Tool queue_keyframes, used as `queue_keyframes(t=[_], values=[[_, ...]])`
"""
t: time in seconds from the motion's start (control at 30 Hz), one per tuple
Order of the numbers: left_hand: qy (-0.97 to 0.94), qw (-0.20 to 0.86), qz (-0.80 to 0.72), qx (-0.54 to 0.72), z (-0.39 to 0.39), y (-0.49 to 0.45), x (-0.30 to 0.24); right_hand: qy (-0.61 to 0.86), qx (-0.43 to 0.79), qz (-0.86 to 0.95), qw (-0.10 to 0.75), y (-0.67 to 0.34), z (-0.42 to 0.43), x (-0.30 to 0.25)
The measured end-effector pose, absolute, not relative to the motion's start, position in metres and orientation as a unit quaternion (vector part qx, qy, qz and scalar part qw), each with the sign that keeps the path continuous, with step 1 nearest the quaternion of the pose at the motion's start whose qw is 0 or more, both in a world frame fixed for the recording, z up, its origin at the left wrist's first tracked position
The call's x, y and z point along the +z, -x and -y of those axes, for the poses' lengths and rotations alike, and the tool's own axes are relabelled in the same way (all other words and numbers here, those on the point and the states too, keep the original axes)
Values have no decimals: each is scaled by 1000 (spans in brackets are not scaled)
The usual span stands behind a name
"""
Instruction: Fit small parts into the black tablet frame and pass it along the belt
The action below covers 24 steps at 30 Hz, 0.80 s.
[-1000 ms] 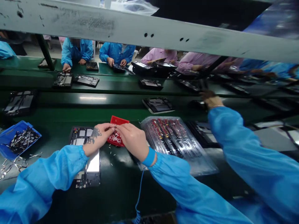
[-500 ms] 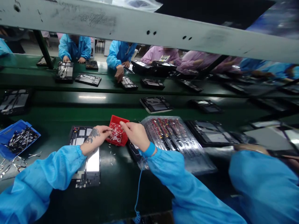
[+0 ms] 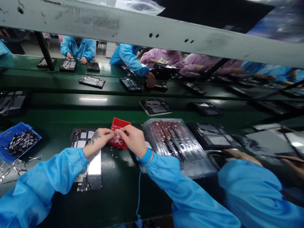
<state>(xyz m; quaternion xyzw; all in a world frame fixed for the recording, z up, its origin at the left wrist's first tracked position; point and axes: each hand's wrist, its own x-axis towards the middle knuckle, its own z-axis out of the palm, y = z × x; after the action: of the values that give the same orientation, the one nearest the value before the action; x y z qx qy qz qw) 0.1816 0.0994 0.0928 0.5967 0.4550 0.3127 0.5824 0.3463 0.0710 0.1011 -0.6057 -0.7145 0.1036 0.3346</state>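
A small red tray (image 3: 118, 136) holding many tiny white parts sits on the green conveyor belt (image 3: 123, 196), with my two hands at it. My left hand (image 3: 98, 140) comes in from the left, and my right hand (image 3: 131, 140) from the right. Their fingertips nearly meet over the tray, pinched closed. Whether they grip a tiny part is hidden. My left forearm lies over a dark tablet-like device frame (image 3: 82, 139). A blue wrist strap (image 3: 145, 155) circles my right wrist, and its thin cord runs down.
A clear plastic tray of red-and-black parts (image 3: 175, 145) lies to the right. A blue bin of metal strips (image 3: 20, 141) stands at left. A blue-sleeved arm (image 3: 247, 180) crosses the near right. Several devices and co-workers lie beyond, under a grey overhead beam (image 3: 152, 28).
My right hand has moved left, closer to my left hand over the red tray. The blue sleeve at near right has dropped lower, and a far co-worker's arm has reached to the right.
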Motion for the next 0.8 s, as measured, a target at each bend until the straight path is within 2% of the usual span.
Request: queue_keyframes(t=[0.1, 0.2, 0.4, 0.6, 0.8], values=[[-649, 520, -461, 311, -99, -180, 90, 532, -76, 797, 275, -345, -59, 94], [-708, 451, -457, 294, -95, -179, 93, 485, -128, 838, 213, -345, -54, 87], [-793, 362, -422, 251, -84, -178, 100, 465, -124, 868, 120, -347, -52, 84], [-813, 321, -414, 253, -81, -178, 100, 462, -93, 873, 125, -347, -53, 86], [-810, 350, -401, 246, -82, -174, 98, 459, -124, 868, 142, -343, -54, 83]])
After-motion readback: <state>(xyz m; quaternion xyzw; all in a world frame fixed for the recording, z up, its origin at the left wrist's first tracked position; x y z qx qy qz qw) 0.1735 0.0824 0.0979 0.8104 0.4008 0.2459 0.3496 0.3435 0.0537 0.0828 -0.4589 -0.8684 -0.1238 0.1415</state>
